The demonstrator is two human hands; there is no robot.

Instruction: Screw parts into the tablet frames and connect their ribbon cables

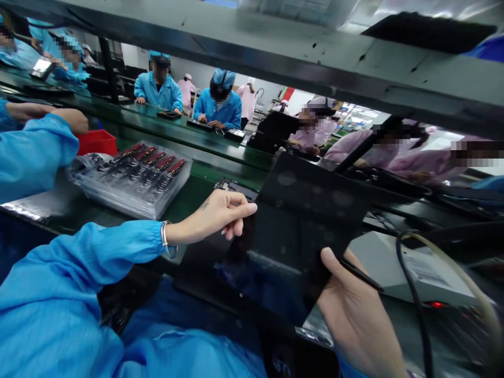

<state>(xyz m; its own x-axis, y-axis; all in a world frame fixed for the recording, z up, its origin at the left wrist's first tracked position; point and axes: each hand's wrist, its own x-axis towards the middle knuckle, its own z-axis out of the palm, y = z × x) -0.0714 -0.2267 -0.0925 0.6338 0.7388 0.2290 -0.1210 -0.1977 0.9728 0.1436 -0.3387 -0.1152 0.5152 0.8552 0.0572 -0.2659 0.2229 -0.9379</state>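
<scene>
The dark glossy panel (303, 226) is lifted clear of the green conveyor (189, 139), tilted up toward two o'clock. The right hand (354, 310) grips its lower edge, thumb on top. At nine o'clock the left hand (220, 212) pinches its left edge, fingers curled. Tray of parts (136, 178) lies untouched.
</scene>
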